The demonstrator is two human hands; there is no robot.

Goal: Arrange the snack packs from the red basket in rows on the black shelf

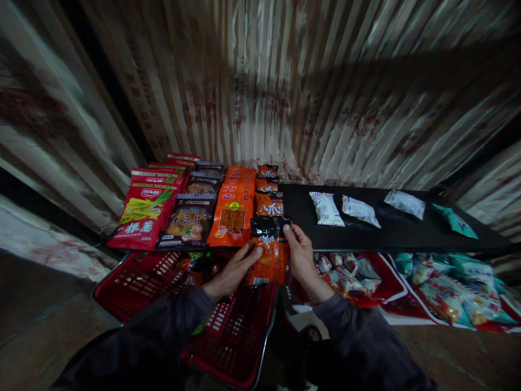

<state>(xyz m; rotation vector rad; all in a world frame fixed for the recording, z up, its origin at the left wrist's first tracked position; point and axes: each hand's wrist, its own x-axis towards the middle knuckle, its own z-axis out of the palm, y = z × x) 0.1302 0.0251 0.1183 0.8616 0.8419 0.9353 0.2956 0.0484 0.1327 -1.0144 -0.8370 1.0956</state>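
Between my two hands is an orange and black snack packet (266, 259), held upright at the front edge of the black shelf (299, 209). My left hand (237, 267) grips its left side, thumb on the face. On the other side my right hand (300, 255) pinches the upper right corner. Behind it, matching orange and black packets (269, 205) stand in a row. Just left are orange stick-snack packets (233, 209), then dark brown potato-chip packets (189, 220) and red packets (144, 209) at the far left.
Several small white packets (326, 209) and a teal packet (456, 221) lie on the shelf's right part. Below are red baskets (232, 347); the right ones hold snack packets (451, 293). A pleated curtain (260, 81) hangs behind the shelf.
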